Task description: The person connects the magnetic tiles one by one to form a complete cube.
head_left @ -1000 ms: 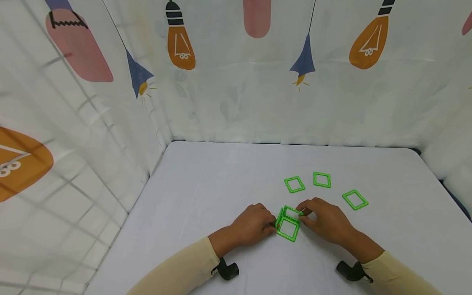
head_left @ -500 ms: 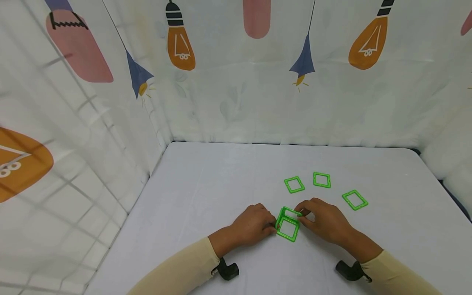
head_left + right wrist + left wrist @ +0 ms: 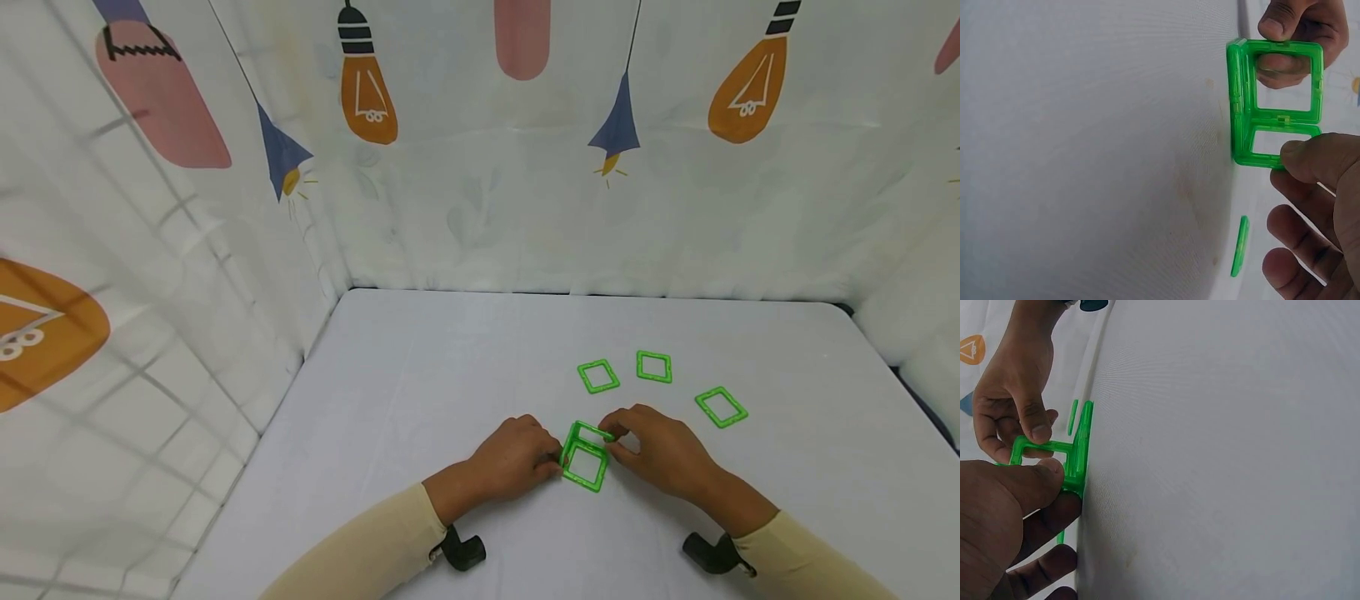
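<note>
three green square frames joined so far: one flat on the white table (image 3: 450, 367), two raised off its edges, forming the green frame assembly (image 3: 586, 457) near the front edge between both hands. left hand (image 3: 516, 457) pinching the assembly's left upright frame (image 3: 1079, 450) between thumb and curled fingers. right hand (image 3: 656, 450) pinching the far upright frame, thumb on its edge (image 3: 1272, 161). three loose green frames flat and untouched beyond: one (image 3: 598, 376) just past the assembly, one (image 3: 654, 367) beside it, one (image 3: 722, 407) off to the right. judging by that, roughly half built; remaining frames not yet attached.
</note>
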The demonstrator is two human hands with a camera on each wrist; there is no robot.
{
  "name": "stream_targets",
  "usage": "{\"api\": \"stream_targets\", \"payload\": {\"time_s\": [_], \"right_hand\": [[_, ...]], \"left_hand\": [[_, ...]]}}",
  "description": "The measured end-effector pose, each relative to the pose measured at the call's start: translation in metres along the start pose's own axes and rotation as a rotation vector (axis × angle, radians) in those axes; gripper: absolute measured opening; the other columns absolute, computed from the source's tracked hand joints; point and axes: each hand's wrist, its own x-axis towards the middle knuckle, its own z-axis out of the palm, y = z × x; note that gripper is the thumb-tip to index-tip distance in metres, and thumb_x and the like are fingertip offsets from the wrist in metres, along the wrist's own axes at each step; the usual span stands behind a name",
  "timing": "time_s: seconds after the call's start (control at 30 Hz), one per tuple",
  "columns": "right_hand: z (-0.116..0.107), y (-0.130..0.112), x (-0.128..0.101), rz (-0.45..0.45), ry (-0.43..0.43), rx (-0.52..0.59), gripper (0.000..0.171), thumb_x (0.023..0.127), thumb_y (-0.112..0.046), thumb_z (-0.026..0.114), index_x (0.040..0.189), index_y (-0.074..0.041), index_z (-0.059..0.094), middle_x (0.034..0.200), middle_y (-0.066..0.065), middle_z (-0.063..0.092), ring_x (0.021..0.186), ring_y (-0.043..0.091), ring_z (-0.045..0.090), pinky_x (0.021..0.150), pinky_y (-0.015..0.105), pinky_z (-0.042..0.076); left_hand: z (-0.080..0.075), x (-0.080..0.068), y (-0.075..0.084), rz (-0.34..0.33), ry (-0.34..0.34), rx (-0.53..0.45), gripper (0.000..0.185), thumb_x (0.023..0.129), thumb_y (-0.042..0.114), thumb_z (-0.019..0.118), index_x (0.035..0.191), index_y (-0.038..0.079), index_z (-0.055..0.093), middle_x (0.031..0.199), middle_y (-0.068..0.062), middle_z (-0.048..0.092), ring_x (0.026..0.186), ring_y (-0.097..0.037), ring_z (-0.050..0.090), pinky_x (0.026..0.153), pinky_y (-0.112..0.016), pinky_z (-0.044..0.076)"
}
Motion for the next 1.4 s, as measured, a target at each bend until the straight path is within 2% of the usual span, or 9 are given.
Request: {"api": "stream_targets", "payload": {"time_s": [0.17, 0.27, 0.43, 0.77, 1.17, 1.4], "right_hand": [[0.0, 0.0, -0.002, 0.02, -0.016, 0.004, 0.039, 0.083, -0.021, 0.087, 0.118, -0.021, 0.069, 0.097, -0.013, 0.066, 0.092, 0.012, 0.066, 0.071, 0.033, 0.054], [-0.001, 0.001, -0.004, 0.063, -0.03, 0.005, 0.045, 0.083, -0.024, 0.086, 0.123, -0.019, 0.066, 0.094, -0.016, 0.067, 0.091, 0.012, 0.066, 0.07, 0.033, 0.053], [-0.002, 0.0, -0.006, 0.132, -0.087, 0.031, 0.05, 0.084, -0.027, 0.085, 0.128, -0.018, 0.063, 0.085, -0.02, 0.065, 0.083, 0.006, 0.062, 0.067, 0.031, 0.05], [0.004, -0.007, -0.006, 0.17, -0.138, 0.094, 0.068, 0.082, -0.026, 0.087, 0.141, -0.013, 0.054, 0.083, -0.021, 0.065, 0.08, 0.004, 0.063, 0.066, 0.033, 0.05], [0.009, -0.009, -0.005, 0.185, -0.09, 0.081, 0.074, 0.08, -0.027, 0.089, 0.142, -0.009, 0.052, 0.082, -0.017, 0.061, 0.082, 0.008, 0.06, 0.066, 0.034, 0.049], [0.011, -0.009, -0.003, 0.182, -0.075, 0.079, 0.076, 0.079, -0.027, 0.089, 0.143, -0.009, 0.052, 0.082, -0.02, 0.06, 0.086, 0.011, 0.06, 0.068, 0.034, 0.049]], "left_hand": [[0.0, 0.0, 0.001, -0.01, -0.006, -0.004, 0.005, 0.093, 0.03, 0.077, 0.096, 0.026, 0.078, 0.09, 0.02, 0.069, 0.098, -0.007, 0.057, 0.08, -0.024, 0.044], [-0.001, 0.0, 0.001, -0.015, -0.007, -0.003, 0.005, 0.094, 0.029, 0.077, 0.097, 0.026, 0.077, 0.091, 0.02, 0.069, 0.098, -0.006, 0.057, 0.081, -0.024, 0.044], [-0.001, 0.0, 0.001, -0.018, -0.011, 0.003, 0.007, 0.094, 0.03, 0.077, 0.098, 0.025, 0.076, 0.092, 0.02, 0.069, 0.098, -0.006, 0.057, 0.083, -0.025, 0.045], [-0.002, 0.0, 0.001, -0.032, -0.014, -0.019, 0.01, 0.094, 0.03, 0.077, 0.103, 0.025, 0.076, 0.095, 0.022, 0.069, 0.099, -0.005, 0.057, 0.084, -0.025, 0.044], [-0.002, -0.001, 0.002, -0.033, -0.017, -0.048, 0.013, 0.093, 0.032, 0.078, 0.105, 0.025, 0.077, 0.094, 0.023, 0.068, 0.099, -0.004, 0.057, 0.085, -0.026, 0.045], [-0.002, -0.002, 0.002, -0.031, -0.016, -0.061, 0.015, 0.093, 0.032, 0.078, 0.106, 0.025, 0.077, 0.095, 0.023, 0.068, 0.098, -0.003, 0.057, 0.087, -0.027, 0.046]]}}
